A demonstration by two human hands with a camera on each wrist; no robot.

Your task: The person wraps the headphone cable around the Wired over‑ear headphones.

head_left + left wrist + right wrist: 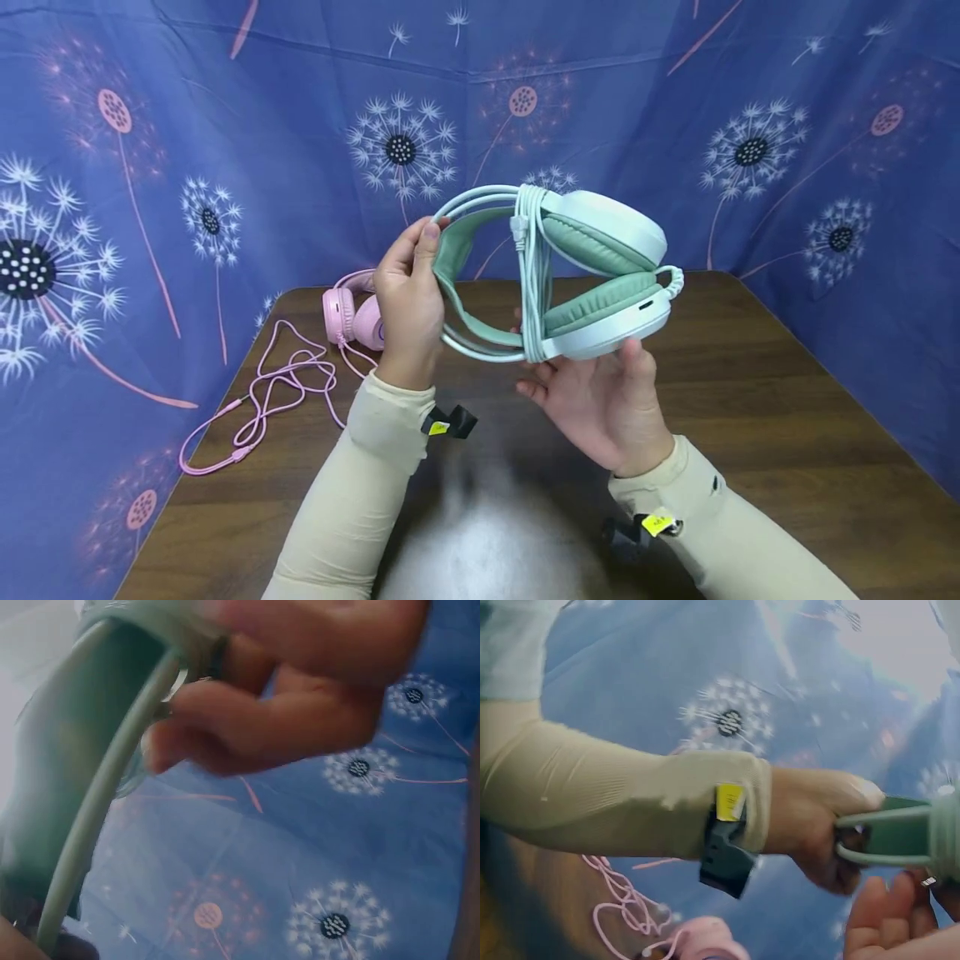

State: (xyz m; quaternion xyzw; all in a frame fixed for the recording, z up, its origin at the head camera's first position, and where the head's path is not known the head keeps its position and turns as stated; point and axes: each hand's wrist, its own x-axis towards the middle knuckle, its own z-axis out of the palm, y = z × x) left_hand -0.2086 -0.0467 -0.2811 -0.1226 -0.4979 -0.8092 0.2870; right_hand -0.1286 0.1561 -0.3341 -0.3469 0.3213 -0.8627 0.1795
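Plainly, green-and-white headphones [592, 242], bound by their pale cable [532, 283], are held up around mid-frame. The headband [453, 250] is gripped by the left hand [411, 308]; the lower earcup [611, 329] is touched from below by the right hand [600, 404], its fingers relaxed. At centre left, pink headphones [366, 323] are seen on the wooden table [750, 400].

A dark brown, wood-grained tabletop [765, 417] carries pink over-ear headphones [339, 317] near its far left corner — a thin, loosely looped pink cable [242, 452] sprawls beside them.

Head looks forward, down; left wrist closest; all share mint headphones [534, 275]
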